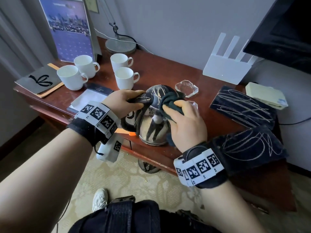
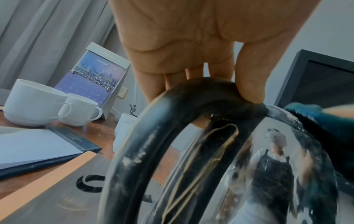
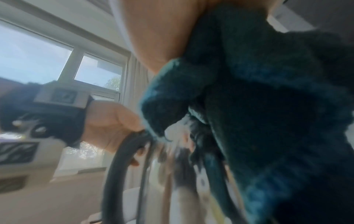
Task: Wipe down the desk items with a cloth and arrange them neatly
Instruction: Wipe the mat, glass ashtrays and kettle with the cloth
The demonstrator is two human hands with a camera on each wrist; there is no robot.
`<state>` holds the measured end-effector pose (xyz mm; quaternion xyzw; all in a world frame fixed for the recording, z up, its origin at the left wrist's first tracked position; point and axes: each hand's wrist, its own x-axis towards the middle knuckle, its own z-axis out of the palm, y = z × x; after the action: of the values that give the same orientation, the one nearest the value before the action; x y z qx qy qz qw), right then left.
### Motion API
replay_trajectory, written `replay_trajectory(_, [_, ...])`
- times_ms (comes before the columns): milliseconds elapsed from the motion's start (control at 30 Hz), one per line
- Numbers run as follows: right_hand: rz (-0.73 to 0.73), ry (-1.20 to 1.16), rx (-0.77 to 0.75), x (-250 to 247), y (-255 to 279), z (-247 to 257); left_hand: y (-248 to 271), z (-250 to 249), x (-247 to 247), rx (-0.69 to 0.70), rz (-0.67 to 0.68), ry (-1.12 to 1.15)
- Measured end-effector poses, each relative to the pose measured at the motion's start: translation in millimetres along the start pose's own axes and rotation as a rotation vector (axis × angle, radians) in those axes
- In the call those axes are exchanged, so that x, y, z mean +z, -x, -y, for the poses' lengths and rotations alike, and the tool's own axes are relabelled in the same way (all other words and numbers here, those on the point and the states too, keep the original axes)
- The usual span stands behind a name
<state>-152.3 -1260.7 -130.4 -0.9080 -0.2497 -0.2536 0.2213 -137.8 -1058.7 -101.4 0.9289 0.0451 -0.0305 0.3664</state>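
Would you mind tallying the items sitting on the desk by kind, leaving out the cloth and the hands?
White mugs: 4
Kettle: 1
Clear glass ashtrays: 2
Router: 1
Desk lamp: 1
Standing calendar: 1
Notepad in folder: 1
Grey booklet: 1
Small cream box: 1
Total: 13

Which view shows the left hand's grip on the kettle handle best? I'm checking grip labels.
The left wrist view: the left hand curls round the kettle handle close up. The head view shows it from above; the right wrist view shows it blurred.
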Motion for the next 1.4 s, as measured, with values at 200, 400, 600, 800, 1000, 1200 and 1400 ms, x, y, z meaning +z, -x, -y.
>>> replay_trajectory(200, [-0.024,0.125,0.058,13.2,-24.1,-0.3,-0.4,1.3,-3.3,0.017,0.007,0.008])
replay_trajectory(400, [0.086,0.318,-0.271,10.0,1.1,-12.7,-1.4,1.0,-5.5,0.025,0.017,-0.007])
replay_trajectory(600, [0.060,0.260,-0.143,-13.6,-46.2,-10.0,-3.0,2.2,-8.4,0.035,0.052,-0.008])
replay_trajectory(800, [0.113,0.335,-0.178,11.0,-38.5,1.2,-2.5,6.4,-8.5,0.033,0.057,0.000])
replay_trajectory(1000, [0.290,0.310,-0.499,-9.4,-21.1,-8.5,-1.4,2.4,-10.2,0.023,0.062,0.024])
replay_trajectory(1200, [0.310,0.257,-0.039,-3.9,-73.5,10.6,2.1,1.0,-11.0,0.011,0.059,0.047])
replay_trajectory(1400, [0.364,0.214,-0.285,-16.2,-46.0,-4.5,4.0,3.8,-7.2,-0.018,0.006,0.097])
